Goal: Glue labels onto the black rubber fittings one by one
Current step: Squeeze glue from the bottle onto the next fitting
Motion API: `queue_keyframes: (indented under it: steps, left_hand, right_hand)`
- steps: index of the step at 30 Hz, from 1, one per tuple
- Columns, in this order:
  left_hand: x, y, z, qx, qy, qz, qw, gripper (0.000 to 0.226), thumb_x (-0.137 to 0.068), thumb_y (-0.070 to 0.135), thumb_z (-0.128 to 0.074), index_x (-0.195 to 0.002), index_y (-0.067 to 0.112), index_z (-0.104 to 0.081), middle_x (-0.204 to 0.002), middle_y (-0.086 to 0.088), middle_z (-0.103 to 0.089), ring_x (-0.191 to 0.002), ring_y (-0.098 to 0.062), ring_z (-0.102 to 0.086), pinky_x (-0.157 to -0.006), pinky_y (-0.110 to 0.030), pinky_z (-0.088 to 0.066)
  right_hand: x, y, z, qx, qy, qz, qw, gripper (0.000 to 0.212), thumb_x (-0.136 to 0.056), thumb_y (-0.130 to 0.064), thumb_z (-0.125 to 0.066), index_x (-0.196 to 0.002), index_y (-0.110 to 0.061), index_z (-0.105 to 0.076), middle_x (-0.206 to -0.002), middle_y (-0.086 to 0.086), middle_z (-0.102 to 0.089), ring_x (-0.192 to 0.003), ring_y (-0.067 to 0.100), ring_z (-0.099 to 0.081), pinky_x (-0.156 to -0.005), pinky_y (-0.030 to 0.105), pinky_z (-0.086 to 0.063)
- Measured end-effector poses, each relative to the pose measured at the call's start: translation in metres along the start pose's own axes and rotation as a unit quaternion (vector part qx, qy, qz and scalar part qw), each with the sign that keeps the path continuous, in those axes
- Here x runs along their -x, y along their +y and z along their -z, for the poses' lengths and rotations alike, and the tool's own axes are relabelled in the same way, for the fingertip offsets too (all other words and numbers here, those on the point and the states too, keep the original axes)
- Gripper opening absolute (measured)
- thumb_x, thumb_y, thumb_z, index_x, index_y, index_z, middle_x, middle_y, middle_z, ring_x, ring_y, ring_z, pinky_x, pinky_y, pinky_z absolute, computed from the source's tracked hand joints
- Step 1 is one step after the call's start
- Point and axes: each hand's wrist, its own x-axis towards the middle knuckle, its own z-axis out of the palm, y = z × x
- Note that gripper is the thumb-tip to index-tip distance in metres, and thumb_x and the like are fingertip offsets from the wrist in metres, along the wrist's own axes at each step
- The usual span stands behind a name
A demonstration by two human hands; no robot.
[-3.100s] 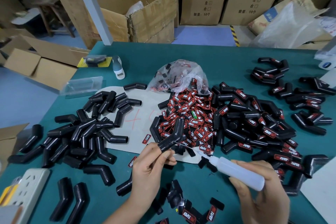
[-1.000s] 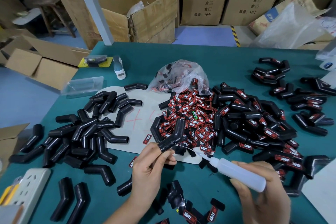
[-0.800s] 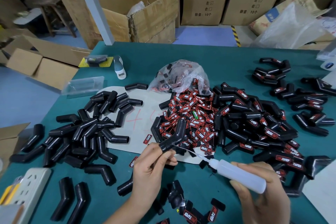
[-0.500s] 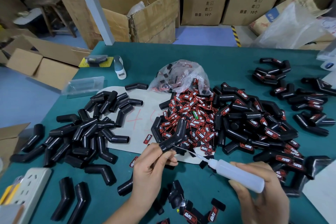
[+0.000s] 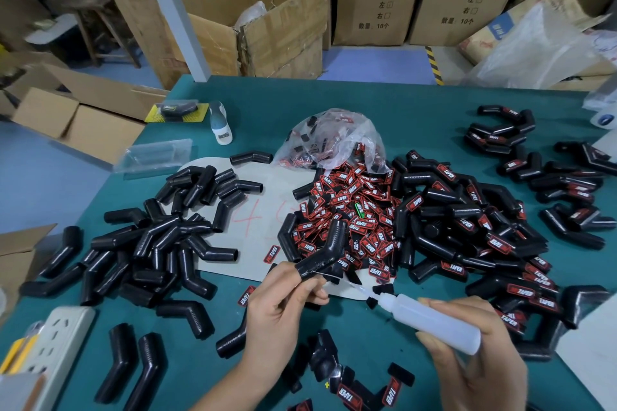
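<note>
Landmark is the red-and-black label pile [image 5: 354, 210] at mid table [image 5: 417, 110]. Far left of it, at the table's near-left corner, a white power strip [image 5: 50, 354]. Left of the label pile, a heap of bare black rubber fittings [image 5: 160, 240], partly lying on a grey cardboard sheet [image 5: 263, 220] with red marks on it. Beyond that heap, a clear plastic packet [image 5: 153, 155], a yellow-backed blister pack [image 5: 177, 109] and a small white bottle [image 5: 220, 123] lying on the table. In front of the label pile, the left hand [image 5: 280, 307] pinches one end of a bent black fitting [image 5: 322, 257] between thumb and fingers, holding it up off the table just over the pile's near edge, free end pointing up and away. Behind the label pile, a crumpled clear bag [image 5: 334, 140] with more labels inside. Front right of the label pile, the right hand [image 5: 474, 360] is wrapped around a white squeeze glue bottle [image 5: 434, 322], whose thin nozzle [image 5: 357, 287] points left toward the held fitting's underside; cannot tell if the tip touches. Near the table's front edge between the hands, a few loose labels and fittings [image 5: 337, 374]. Right of the label pile, a big heap of labelled fittings [image 5: 467, 237], touching the pile; further right, more labelled fittings [image 5: 567, 183] spread out. Behind the table, cardboard boxes [image 5: 267, 17].
</note>
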Motion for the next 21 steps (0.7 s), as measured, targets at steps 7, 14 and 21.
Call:
queue_keyframes:
  steps: [7,14,21]
  left_hand:
    - [-0.0008,0.0013,-0.0005,-0.006,0.0,-0.001,1.0,0.03,-0.103,0.044,-0.063,-0.089,0.023,-0.08,-0.085,0.005,-0.066,-0.073,-0.022,-0.073,-0.073,-0.026,-0.061]
    - [-0.0002,-0.0011,0.0,-0.008,-0.003,-0.002,1.0,0.026,-0.101,0.036,-0.066,-0.089,0.018,-0.08,-0.085,0.0,-0.066,-0.074,-0.023,-0.073,-0.073,-0.031,-0.063]
    - [0.0004,-0.0044,0.0003,-0.011,-0.011,-0.02,1.0,0.019,-0.1,0.02,-0.063,-0.092,0.014,-0.08,-0.087,-0.001,-0.066,-0.075,-0.021,-0.074,-0.074,-0.028,-0.062]
  right_hand:
    - [-0.0012,-0.0026,0.0001,0.008,-0.003,-0.003,1.0,0.032,-0.101,-0.05,-0.061,-0.106,-0.018,-0.062,-0.106,-0.015,-0.07,-0.093,0.008,-0.066,-0.078,0.021,-0.051]
    - [-0.0011,-0.0021,0.001,0.014,-0.001,0.002,1.0,0.031,-0.101,-0.049,-0.061,-0.107,-0.019,-0.062,-0.102,-0.005,-0.072,-0.092,0.008,-0.067,-0.075,0.028,-0.052]
    - [-0.0022,-0.0035,0.001,0.026,0.005,0.006,1.0,0.03,-0.101,-0.05,-0.061,-0.107,-0.02,-0.062,-0.1,0.001,-0.072,-0.093,0.007,-0.067,-0.078,0.027,-0.051]
